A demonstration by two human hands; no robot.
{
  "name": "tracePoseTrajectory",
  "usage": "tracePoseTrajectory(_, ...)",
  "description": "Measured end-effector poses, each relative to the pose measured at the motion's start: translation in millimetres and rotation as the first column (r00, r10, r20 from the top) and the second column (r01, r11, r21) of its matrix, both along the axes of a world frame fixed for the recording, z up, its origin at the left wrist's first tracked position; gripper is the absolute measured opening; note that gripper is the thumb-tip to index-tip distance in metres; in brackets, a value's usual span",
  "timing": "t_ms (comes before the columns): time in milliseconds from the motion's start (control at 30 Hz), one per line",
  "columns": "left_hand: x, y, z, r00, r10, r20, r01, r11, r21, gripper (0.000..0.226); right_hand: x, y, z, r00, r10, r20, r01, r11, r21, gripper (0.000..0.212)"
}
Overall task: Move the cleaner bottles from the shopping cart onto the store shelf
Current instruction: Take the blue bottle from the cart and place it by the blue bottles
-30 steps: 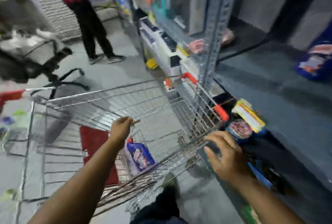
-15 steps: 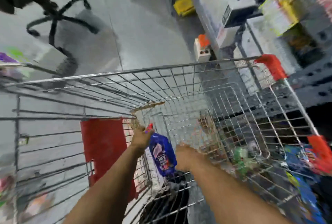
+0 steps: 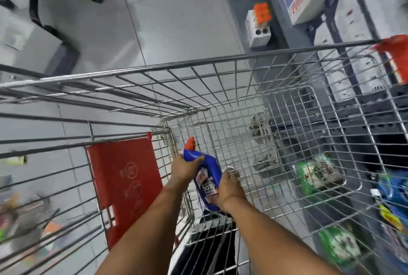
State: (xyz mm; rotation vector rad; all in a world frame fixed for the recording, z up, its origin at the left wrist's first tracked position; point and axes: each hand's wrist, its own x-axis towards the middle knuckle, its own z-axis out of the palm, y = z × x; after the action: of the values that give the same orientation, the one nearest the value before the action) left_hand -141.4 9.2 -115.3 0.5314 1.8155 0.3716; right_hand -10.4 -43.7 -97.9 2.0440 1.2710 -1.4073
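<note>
Gripping with both hands, deep in the cart's near-left corner: left hand point(image 3: 184, 167) wrapping the neck of the bottle point(image 3: 204, 175) just under its red cap point(image 3: 190, 143), fingers curled shut round it, probably because the narrow neck gives the surest hold for lifting. Right hand point(image 3: 228, 188) closing on the lower body beside the label, fingers bent round the far side, seemingly steadying the heavier end; how firmly, cannot tell. Lying tilted, cap pointing away toward the far wall, base nearest the wearer, low against the wire floor of the cart point(image 3: 198, 67) by the red flap point(image 3: 123, 177). Judging by the double grip, readying a lift over the rim. Beyond the right wall, standing close alongside, the shelf point(image 3: 284, 23), with green packs point(image 3: 318, 173) showing blurred through the mesh, so only a short carry to the right looking needed.
</note>
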Motion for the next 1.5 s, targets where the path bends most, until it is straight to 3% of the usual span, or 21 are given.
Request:
tracePoseTrajectory(67, 2, 4, 10, 0.994, 0.07, 0.088, -0.071, 0.997, 0.002, 0.024, 8, 7, 9, 1.0, -0.017, -0.019, 0.016, 1.0, -0.013, 0.077)
tracePoseTrajectory(233, 19, 19, 56, 0.982, 0.026, 0.188, -0.044, 0.995, 0.091, 0.033, 41, 31, 36, 0.998, -0.03, -0.061, 0.031, 1.0, 0.002, 0.073)
tracePoseTrajectory(500, 70, 20, 158, 0.905, -0.087, 0.416, -0.07, 0.934, 0.349, 0.042, 90, 27, 112, 0.998, -0.037, -0.049, 0.052, 0.944, 0.327, 0.082)
tracePoseTrajectory(667, 95, -7, 232, 0.897, -0.275, 0.348, 0.029, 0.819, 0.573, 0.043, 108, -12, 171, 0.99, -0.121, -0.073, 0.141, 0.85, 0.507, 0.066)
tracePoseTrajectory(800, 124, -42, 298, 0.839, -0.451, 0.306, 0.101, 0.681, 0.726, 0.045, 126, -65, 230, 0.969, -0.208, -0.131, 0.24, 0.684, 0.689, 0.061)
tracePoseTrajectory(900, 162, -77, 350, 0.749, -0.621, 0.23, 0.179, 0.524, 0.833, 0.049, 153, -110, 270, 0.92, -0.348, -0.181, 0.341, 0.481, 0.807, 0.073)
tracePoseTrajectory(967, 192, -89, 376, 0.683, -0.71, 0.172, 0.211, 0.417, 0.884, 0.054, 177, -131, 293, 0.885, -0.429, -0.178, 0.353, 0.37, 0.859, 0.071)
tracePoseTrajectory(1167, 300, -146, 432, 0.455, -0.89, 0.041, 0.194, 0.144, 0.971, 0.077, 255, -209, 356, 0.664, -0.724, -0.185, 0.386, 0.12, 0.915, 0.065)
tracePoseTrajectory(1333, 375, -149, 432, 0.367, -0.929, -0.044, 0.24, 0.049, 0.969, 0.092, 299, -218, 355, 0.53, -0.802, -0.275, 0.432, -0.024, 0.902, 0.061)
tracePoseTrajectory(1500, 431, -125, 421, 0.277, -0.956, -0.096, 0.314, -0.004, 0.949, 0.1, 336, -198, 341, 0.447, -0.829, -0.335, 0.475, -0.098, 0.875, 0.062)
